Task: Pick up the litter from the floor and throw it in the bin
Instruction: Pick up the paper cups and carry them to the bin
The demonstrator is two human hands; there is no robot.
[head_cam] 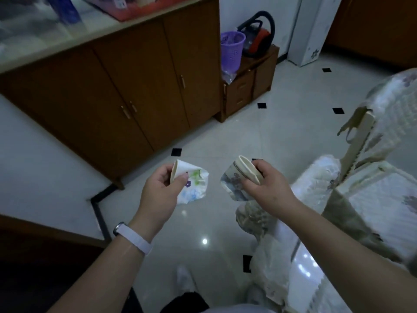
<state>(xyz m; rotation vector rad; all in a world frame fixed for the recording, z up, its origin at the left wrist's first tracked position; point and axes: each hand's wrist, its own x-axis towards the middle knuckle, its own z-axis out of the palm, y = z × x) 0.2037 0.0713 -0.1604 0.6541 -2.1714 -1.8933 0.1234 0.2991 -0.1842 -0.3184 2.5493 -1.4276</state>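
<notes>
A long brown wooden cabinet [112,86] is seen from 9 to 12 o'clock, w/ a lower cabinet [248,86] at its far end. A red and black vacuum cleaner [257,37] is set on the lower one. The purple slatted bin [231,50] is found at 12 o'clock, well apart from both hands, just beside the vacuum; what it stands on cannot be told. A clear plastic bag [228,76] is seen just under it. Pale tiled floor [225,132] w/ small black insets lies open between hands and bin. Furniture under a floral cover [383,136] crowds in from 2 to 5 o'clock, near the right forearm. The left hand [158,188], a white wristband [133,239] worn below it, is curled round a crushed floral paper cup [194,184], w/ thumb and fingers pinching near the rim. The cup's flattened rim is turned to approx. 10 o'clock and its crumpled base to 4 o'clock, so the long axis runs 10–4, and the base sticks out to the hand's 3 o'clock side. The right hand [266,184] is clamped on a 2nd crushed cup [237,179], grey-printed. Its squashed rim is pointed to approx. 1 o'clock and its base to 7 o'clock, and it lies at the hand's 9 o'clock side. Both cups are held above the floor, near each other but not touching.
</notes>
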